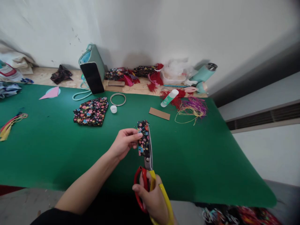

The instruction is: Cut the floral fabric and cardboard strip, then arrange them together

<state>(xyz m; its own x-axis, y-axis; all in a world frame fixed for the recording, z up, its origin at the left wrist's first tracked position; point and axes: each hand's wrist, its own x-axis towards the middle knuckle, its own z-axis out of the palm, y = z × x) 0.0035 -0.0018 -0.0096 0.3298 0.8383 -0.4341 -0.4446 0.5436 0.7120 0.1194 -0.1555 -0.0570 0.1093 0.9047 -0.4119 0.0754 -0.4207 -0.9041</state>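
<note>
Between the thumb and fingers of my left hand (126, 141) is a small strip of black floral fabric (143, 142), held upright over the table. My right hand (154, 197) is wrapped round the handles of a pair of scissors (147, 164), one red and one yellow. Its metal blades point away from me and run along the fabric's right edge. Part of the blades is hidden by the cloth. A larger folded piece of the same floral fabric (91, 112) lies to the left. Beyond my hands are a flat brown cardboard strip (159, 113) and a glue stick (169, 98).
On the green table (206, 162) lie a white cap (113, 109), a ring (117, 99), purple and yellow threads (193, 107), tassels (11, 125) and pink paper (50, 92). At the back, a phone (92, 78) leans on a pouch, and a teal bottle (203, 73) lies tilted.
</note>
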